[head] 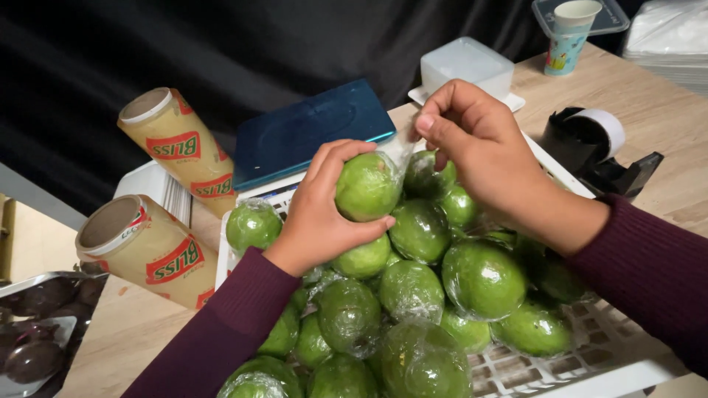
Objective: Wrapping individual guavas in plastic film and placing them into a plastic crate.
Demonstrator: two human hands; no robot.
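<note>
Green and round, the fruit (366, 186) sits cupped in your left hand (318, 214) above the white crate (590, 361); your right hand (479, 147) pinches its cling film (398, 151) shut, keeping the wrap taut.

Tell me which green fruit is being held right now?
The green fruit atop the pile, gripped by the left hand; the right hand pinches its plastic wrap. The others lie untouched in the white crate.
</note>
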